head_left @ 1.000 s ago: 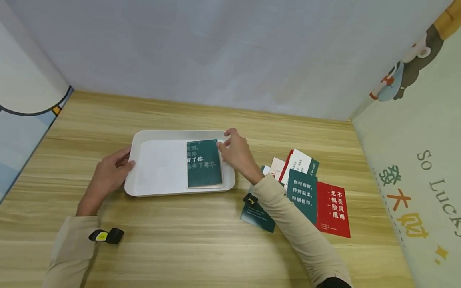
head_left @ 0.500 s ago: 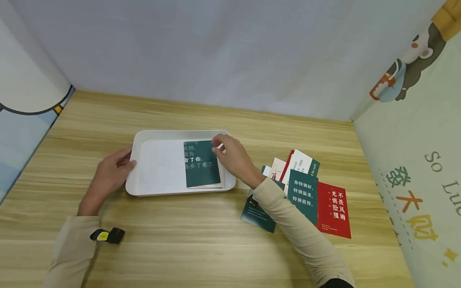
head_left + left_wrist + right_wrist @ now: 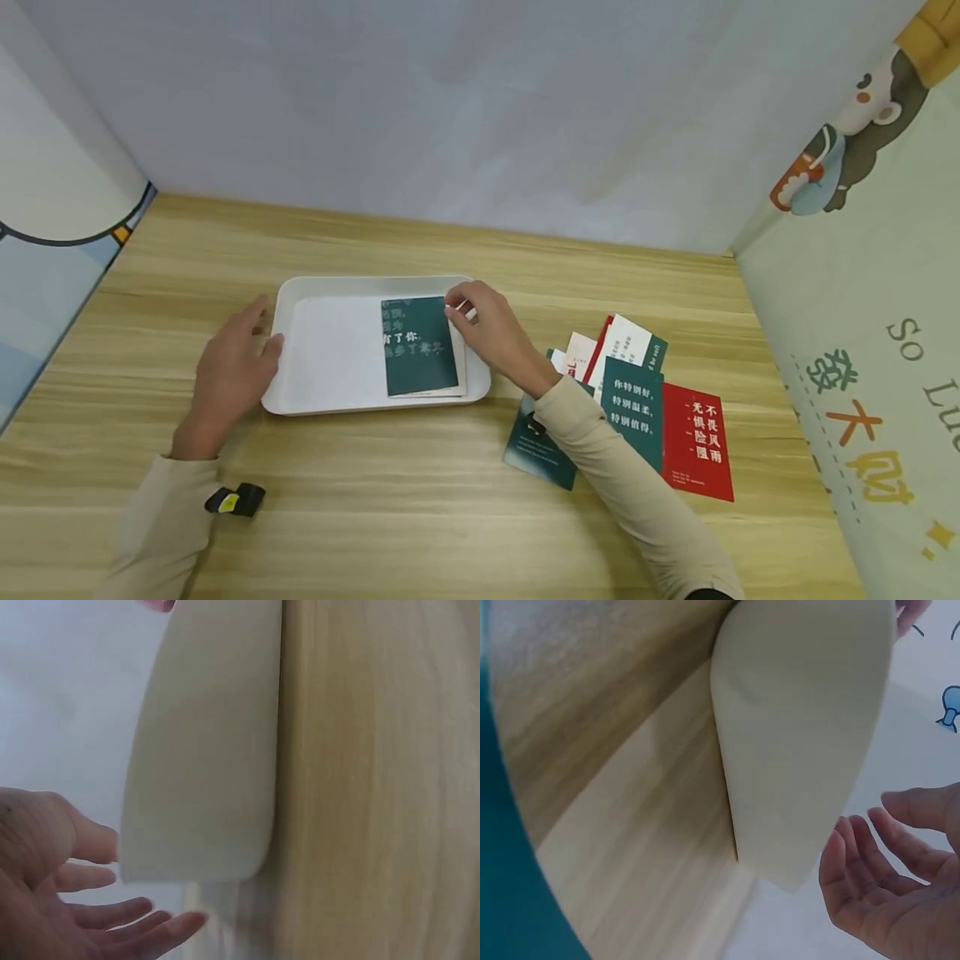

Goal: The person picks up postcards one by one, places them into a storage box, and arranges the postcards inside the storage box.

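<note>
A white tray [image 3: 330, 354] lies on the wooden table. In its right part is a small stack of cards: a dark green card [image 3: 420, 371] with white writing on top, a pale card [image 3: 462, 367] showing past its right edge. My left hand [image 3: 234, 367] is at the tray's left end, thumb near the rim, fingers spread and loose, as the left wrist view also shows. My right hand [image 3: 491, 329] reaches over the tray's right end, its bent fingertips right at the green card's upper right corner. In the right wrist view nothing shows between thumb and fingers.
Right of the tray, partly under my right forearm, lies a loose pile of cards: a green card [image 3: 633, 408], a red card [image 3: 697, 442], a white card [image 3: 622, 346] and several others. A pale wall [image 3: 450, 125] stands behind the table.
My left hand has loosened from the tray's left rim, its fingers now straighter. The green top card has shifted slightly left, uncovering more of the pale card, and my right hand moved left with it.
</note>
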`<action>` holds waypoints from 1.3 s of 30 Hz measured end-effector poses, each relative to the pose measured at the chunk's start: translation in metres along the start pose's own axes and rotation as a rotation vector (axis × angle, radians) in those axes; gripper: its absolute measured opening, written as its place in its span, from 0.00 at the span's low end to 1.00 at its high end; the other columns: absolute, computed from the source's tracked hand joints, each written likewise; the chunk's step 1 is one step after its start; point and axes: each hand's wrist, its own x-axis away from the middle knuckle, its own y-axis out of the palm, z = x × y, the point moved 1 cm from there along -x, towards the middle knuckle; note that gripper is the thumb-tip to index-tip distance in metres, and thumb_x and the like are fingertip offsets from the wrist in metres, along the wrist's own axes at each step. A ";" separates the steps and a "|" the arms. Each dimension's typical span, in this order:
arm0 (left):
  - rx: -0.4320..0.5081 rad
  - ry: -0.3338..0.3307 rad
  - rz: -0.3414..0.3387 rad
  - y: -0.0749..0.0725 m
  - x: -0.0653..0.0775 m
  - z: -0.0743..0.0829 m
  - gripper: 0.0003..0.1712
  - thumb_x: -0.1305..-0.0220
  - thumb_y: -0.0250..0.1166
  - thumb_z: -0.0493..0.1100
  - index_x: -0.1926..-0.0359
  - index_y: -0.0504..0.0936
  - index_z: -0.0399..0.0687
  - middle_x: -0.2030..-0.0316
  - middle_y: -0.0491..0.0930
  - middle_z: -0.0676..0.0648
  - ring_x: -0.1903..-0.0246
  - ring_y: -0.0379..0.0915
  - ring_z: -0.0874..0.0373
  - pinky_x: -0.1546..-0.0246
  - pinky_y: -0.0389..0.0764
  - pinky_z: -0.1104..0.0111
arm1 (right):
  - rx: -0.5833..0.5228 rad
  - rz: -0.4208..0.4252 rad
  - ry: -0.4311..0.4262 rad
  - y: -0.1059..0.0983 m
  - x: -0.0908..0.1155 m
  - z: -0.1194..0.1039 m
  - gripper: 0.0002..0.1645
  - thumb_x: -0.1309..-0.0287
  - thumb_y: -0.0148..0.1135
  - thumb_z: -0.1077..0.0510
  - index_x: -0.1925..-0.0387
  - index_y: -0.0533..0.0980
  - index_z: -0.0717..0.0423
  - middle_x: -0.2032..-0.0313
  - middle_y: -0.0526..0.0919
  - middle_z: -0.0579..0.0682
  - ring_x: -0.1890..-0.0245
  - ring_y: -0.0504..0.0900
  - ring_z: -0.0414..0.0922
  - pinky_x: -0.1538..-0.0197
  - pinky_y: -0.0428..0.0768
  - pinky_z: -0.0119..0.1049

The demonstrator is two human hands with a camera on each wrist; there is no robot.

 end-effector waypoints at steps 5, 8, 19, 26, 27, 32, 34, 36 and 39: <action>-0.031 0.179 0.230 0.005 0.002 0.030 0.28 0.25 0.58 0.32 0.27 0.71 0.33 0.34 0.73 0.26 0.35 0.68 0.28 0.38 0.68 0.34 | 0.004 0.091 0.022 -0.008 0.004 0.005 0.10 0.27 0.61 0.65 0.49 0.80 0.67 0.52 0.83 0.61 0.53 0.82 0.54 0.51 0.84 0.44; -0.022 0.231 0.246 0.010 -0.001 0.044 0.24 0.26 0.59 0.31 0.31 0.75 0.34 0.35 0.75 0.28 0.34 0.68 0.29 0.37 0.68 0.35 | 0.019 0.132 0.080 -0.009 0.007 0.008 0.12 0.29 0.62 0.68 0.47 0.78 0.68 0.51 0.81 0.62 0.53 0.83 0.55 0.50 0.84 0.45; 0.047 0.209 0.215 0.024 -0.007 0.043 0.23 0.27 0.58 0.30 0.33 0.77 0.33 0.35 0.76 0.29 0.39 0.74 0.32 0.43 0.75 0.37 | -0.003 0.148 0.298 -0.007 0.007 0.015 0.16 0.32 0.65 0.69 0.45 0.80 0.72 0.52 0.87 0.67 0.52 0.89 0.57 0.50 0.87 0.46; 0.159 0.195 0.174 0.029 -0.013 0.047 0.24 0.26 0.57 0.29 0.31 0.76 0.33 0.35 0.76 0.30 0.40 0.76 0.32 0.46 0.81 0.40 | -0.011 0.162 0.298 -0.009 0.006 0.016 0.15 0.33 0.65 0.70 0.47 0.82 0.72 0.54 0.88 0.67 0.54 0.89 0.57 0.52 0.88 0.45; 0.174 0.189 0.166 0.029 -0.014 0.049 0.24 0.26 0.57 0.30 0.31 0.76 0.34 0.34 0.76 0.31 0.40 0.76 0.33 0.46 0.81 0.41 | -0.011 0.163 0.297 -0.009 0.006 0.016 0.15 0.34 0.65 0.69 0.47 0.82 0.72 0.54 0.88 0.66 0.54 0.89 0.57 0.52 0.88 0.44; 0.225 0.124 0.089 0.032 -0.020 0.057 0.25 0.24 0.56 0.32 0.29 0.74 0.35 0.33 0.76 0.33 0.38 0.77 0.35 0.44 0.81 0.44 | -0.010 0.165 0.298 -0.009 0.006 0.015 0.15 0.33 0.66 0.69 0.47 0.82 0.72 0.54 0.88 0.66 0.54 0.89 0.57 0.54 0.88 0.43; 0.246 0.081 0.040 0.032 -0.023 0.060 0.26 0.22 0.56 0.34 0.27 0.71 0.36 0.32 0.74 0.32 0.37 0.76 0.35 0.43 0.81 0.44 | -0.012 0.165 0.299 -0.009 0.005 0.016 0.15 0.34 0.66 0.69 0.47 0.82 0.72 0.54 0.88 0.66 0.54 0.89 0.57 0.54 0.88 0.43; 0.279 0.030 -0.012 0.033 -0.026 0.063 0.27 0.21 0.55 0.37 0.25 0.68 0.36 0.30 0.72 0.32 0.35 0.75 0.35 0.41 0.80 0.45 | -0.017 0.169 0.298 -0.009 0.005 0.016 0.15 0.34 0.66 0.69 0.47 0.82 0.72 0.55 0.88 0.66 0.55 0.89 0.57 0.54 0.88 0.42; 0.341 -0.062 -0.090 0.034 -0.030 0.066 0.30 0.19 0.54 0.40 0.22 0.63 0.39 0.26 0.68 0.33 0.33 0.73 0.36 0.40 0.81 0.49 | -0.019 0.178 0.295 -0.009 0.004 0.016 0.14 0.34 0.65 0.70 0.48 0.82 0.72 0.56 0.88 0.66 0.56 0.89 0.56 0.56 0.87 0.40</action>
